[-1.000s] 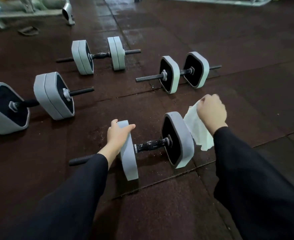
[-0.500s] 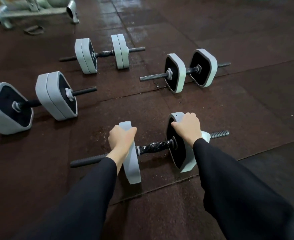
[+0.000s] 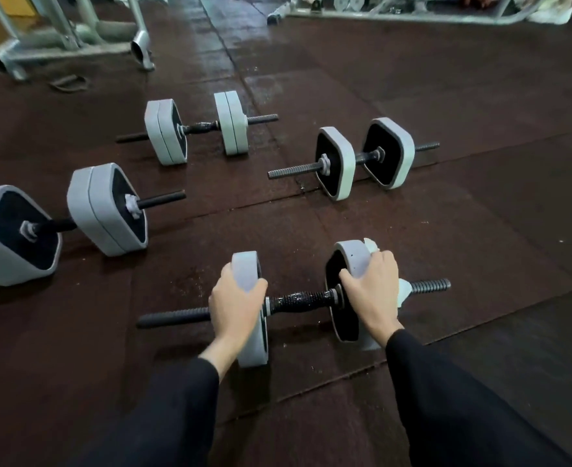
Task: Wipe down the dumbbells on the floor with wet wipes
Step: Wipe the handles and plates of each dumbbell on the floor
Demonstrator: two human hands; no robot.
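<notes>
A dark rubber-tiled floor (image 3: 480,203) fills the view, with grey metal machine frames (image 3: 68,38) at eleven o'clock and another frame (image 3: 395,11) at one o'clock along the far edge. Four grey-plated dumbbells lie on the floor: the biggest-looking one (image 3: 106,210) at nine o'clock, one (image 3: 197,129) at eleven o'clock, one (image 3: 362,160) at one o'clock, and the nearest dumbbell (image 3: 298,299) at centre, just ahead of two black sleeves (image 3: 463,399). The left hand (image 3: 235,303) grips the top edge of that dumbbell's left plate (image 3: 252,345), fingers curled over it. The right hand (image 3: 372,289) curls over the rim of the right plate (image 3: 353,257), pressing a white wet wipe (image 3: 403,291) against its outer face; scraps of the wipe peek out above and beside the hand. The threaded bar end (image 3: 429,286) juts toward three o'clock.
</notes>
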